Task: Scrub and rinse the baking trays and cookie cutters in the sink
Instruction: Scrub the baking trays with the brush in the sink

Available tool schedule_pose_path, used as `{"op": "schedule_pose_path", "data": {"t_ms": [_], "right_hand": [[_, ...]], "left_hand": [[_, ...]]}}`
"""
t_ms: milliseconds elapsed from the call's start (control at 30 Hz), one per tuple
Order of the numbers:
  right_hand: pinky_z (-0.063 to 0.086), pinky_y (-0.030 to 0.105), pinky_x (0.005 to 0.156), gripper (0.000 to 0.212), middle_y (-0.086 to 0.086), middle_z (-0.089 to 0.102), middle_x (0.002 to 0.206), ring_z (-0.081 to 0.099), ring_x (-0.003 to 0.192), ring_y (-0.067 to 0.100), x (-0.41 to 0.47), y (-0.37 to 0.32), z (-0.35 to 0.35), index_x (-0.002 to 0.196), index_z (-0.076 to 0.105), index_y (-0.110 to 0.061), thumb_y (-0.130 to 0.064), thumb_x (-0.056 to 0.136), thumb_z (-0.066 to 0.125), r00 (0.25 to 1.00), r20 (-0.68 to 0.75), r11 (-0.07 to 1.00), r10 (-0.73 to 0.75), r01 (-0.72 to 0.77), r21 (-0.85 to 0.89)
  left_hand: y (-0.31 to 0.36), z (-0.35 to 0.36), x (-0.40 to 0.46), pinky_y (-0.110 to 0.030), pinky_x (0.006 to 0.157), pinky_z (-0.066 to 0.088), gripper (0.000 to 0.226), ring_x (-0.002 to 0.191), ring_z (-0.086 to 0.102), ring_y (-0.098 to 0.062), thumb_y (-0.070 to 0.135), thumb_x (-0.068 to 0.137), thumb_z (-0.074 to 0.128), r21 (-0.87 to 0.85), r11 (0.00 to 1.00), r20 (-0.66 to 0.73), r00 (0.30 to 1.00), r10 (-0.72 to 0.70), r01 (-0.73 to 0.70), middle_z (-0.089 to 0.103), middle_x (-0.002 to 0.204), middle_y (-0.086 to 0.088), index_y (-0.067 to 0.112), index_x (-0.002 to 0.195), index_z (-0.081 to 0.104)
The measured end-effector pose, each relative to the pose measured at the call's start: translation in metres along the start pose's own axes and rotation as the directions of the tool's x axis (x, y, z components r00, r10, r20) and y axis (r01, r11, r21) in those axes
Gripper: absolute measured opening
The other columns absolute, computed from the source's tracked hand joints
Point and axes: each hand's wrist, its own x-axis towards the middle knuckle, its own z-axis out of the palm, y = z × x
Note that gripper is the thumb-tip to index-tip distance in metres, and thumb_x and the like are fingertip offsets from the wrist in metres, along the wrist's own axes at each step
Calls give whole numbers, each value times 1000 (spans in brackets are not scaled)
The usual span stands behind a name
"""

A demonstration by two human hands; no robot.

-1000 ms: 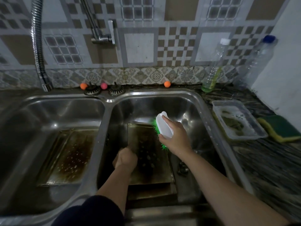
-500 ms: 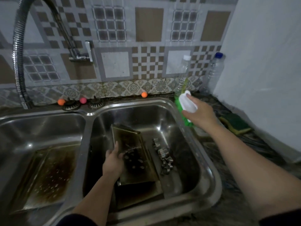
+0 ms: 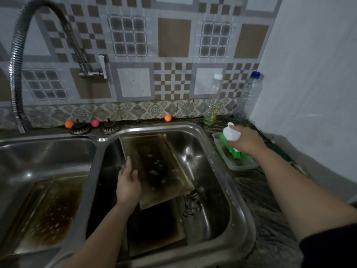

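Two hands work apart: our right hand (image 3: 246,141) grips the white-handled scrub brush (image 3: 230,136), its green bristles down in the clear plastic tub (image 3: 234,166) on the counter, while our left hand (image 3: 128,185) holds the near left edge of the greasy baking tray (image 3: 154,167) propped in the right basin (image 3: 212,151). From the brush, the tray lies leftward and lower, its long axis running away from us toward the backsplash. We judge the brush must next cross the rim back to it; cookie cutters (image 3: 192,205) lie at the basin floor, just right of the tray's near corner.

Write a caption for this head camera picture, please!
Left hand tilts a dirty baking tray in the sink while right hand dips the scrub brush into a container.
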Motion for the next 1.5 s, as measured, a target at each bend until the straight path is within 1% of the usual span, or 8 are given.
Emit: {"op": "schedule_pose_path", "data": {"t_ms": [167, 367, 567, 800, 967, 1067, 1167, 1500], "right_hand": [[45, 30, 84, 68, 4, 48, 141, 52, 120, 27, -39, -69, 15, 145, 36, -40, -37, 84, 67, 981, -69, 960, -184, 194, 200], [42, 30, 99, 70, -3, 48, 132, 48, 121, 16, -111, -131, 109, 146, 31, -42, -39, 84, 63, 886, -40, 836, -461, 449, 315], [44, 32, 92, 66, 5, 50, 123, 52, 111, 23, -58, -198, 110, 146, 27, -44, -40, 88, 58, 890, -135, 861, -435, 455, 227], [44, 25, 91, 69, -6, 51, 125, 51, 114, 14, -147, -166, 137, 143, 23, -55, -38, 86, 59, 804, 24, 764, -594, 555, 329], [42, 25, 86, 69, 2, 54, 128, 54, 114, 19, -83, -178, 121, 145, 28, -46, -33, 86, 61, 886, -91, 845, -454, 461, 269], [45, 32, 93, 69, 6, 51, 137, 52, 119, 23, -52, -184, 108, 147, 28, -42, -32, 87, 62, 917, -97, 861, -387, 397, 319], [43, 27, 94, 72, 3, 53, 133, 52, 118, 19, -98, -160, 126, 146, 28, -45, -35, 85, 64, 902, -32, 848, -431, 417, 327], [40, 30, 89, 67, 10, 45, 144, 46, 126, 28, -23, -132, 78, 149, 27, -36, -35, 91, 59, 957, -99, 939, -274, 288, 189]], "left_hand": [[13, 4, 4, -37, 103, 41, 52, 114, 51, -11, 27, 101, 37, -139, 990, 36, 998, 45, -40, 48, 132, 2, 46, 147, 22], [30, -1, -6, -10, 82, 28, 51, 108, 41, 0, 17, 102, 35, -63, 984, -110, 981, 158, -165, 46, 132, -1, 27, 150, 22], [30, -6, -20, 9, 81, 26, 55, 100, 36, 34, 0, 99, 35, -58, 947, -41, 949, 314, -316, 43, 128, 11, 22, 149, 27], [11, -43, 7, -14, 88, 30, 50, 116, 38, 1, 9, 102, 32, -70, 979, -174, 968, 178, -193, 44, 137, 5, 26, 149, 27], [8, -16, -19, -8, 92, 32, 57, 117, 46, 1, 4, 94, 40, 28, 912, -60, 910, 411, -410, 45, 131, 11, 26, 146, 35], [17, -4, -18, -3, 87, 32, 58, 110, 43, 9, 3, 95, 41, -1, 919, -84, 915, 394, -395, 47, 130, 8, 25, 148, 33], [21, -14, 1, -8, 81, 32, 55, 106, 49, -4, -2, 95, 42, -7, 947, -224, 923, 312, -321, 51, 125, -2, 17, 147, 35], [35, 5, -17, -20, 91, 40, 56, 110, 48, 2, 23, 93, 35, 100, 880, -75, 878, 472, -465, 47, 133, 8, 28, 148, 31]]}}
